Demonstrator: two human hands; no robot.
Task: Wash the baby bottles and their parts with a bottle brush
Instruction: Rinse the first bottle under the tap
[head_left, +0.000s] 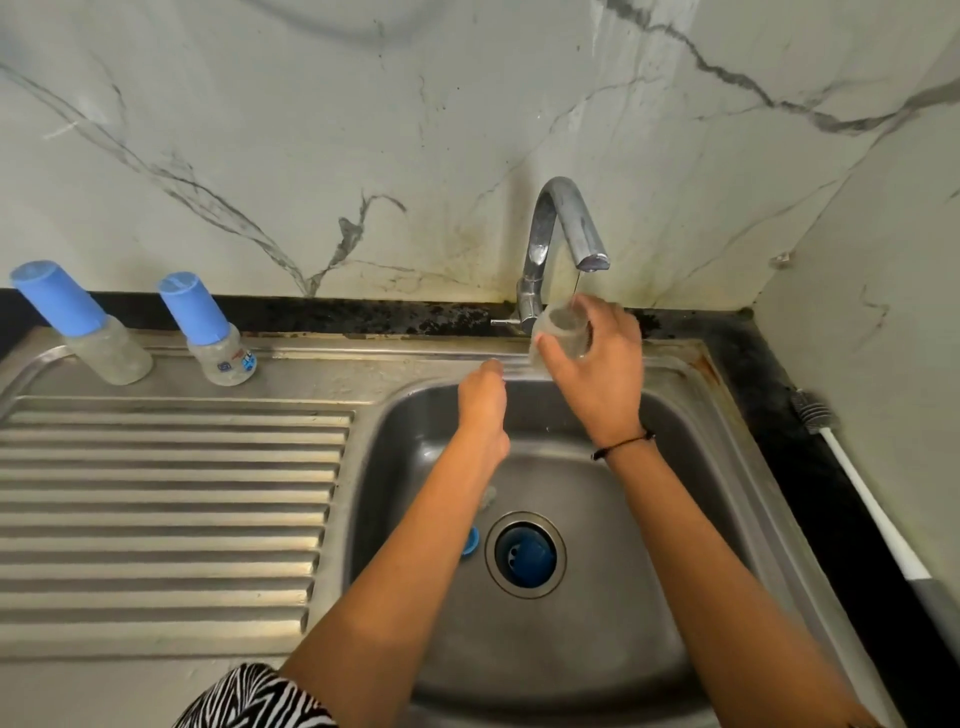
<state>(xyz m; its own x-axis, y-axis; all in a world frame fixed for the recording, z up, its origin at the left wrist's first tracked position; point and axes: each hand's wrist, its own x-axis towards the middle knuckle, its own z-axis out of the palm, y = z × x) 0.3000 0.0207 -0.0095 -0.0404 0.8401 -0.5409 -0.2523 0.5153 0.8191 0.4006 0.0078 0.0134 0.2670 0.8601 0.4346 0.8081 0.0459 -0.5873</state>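
Two capped bottles with blue caps are standing on the back ledge at the far left, near the ribbed draining board, well apart from the hands. They are waiting for their wash.

The left hand is reaching over the sink toward the back rim. I cannot tell if its fingers are curled or holding anything.

The right hand is holding an open bottle with fingers and thumb wrapped round its sides, right under the tap. A thin trickle is falling toward it. The bottle is looking clear, light and stiff. It will probably be slippery when wet, so a grip round the middle seems safest.

A blue part is lying near the drain.

The bottle brush is lying on the dark counter at the far right, close to the side wall. There is open room over the basin for scrubbing, but the tap is hanging close above.
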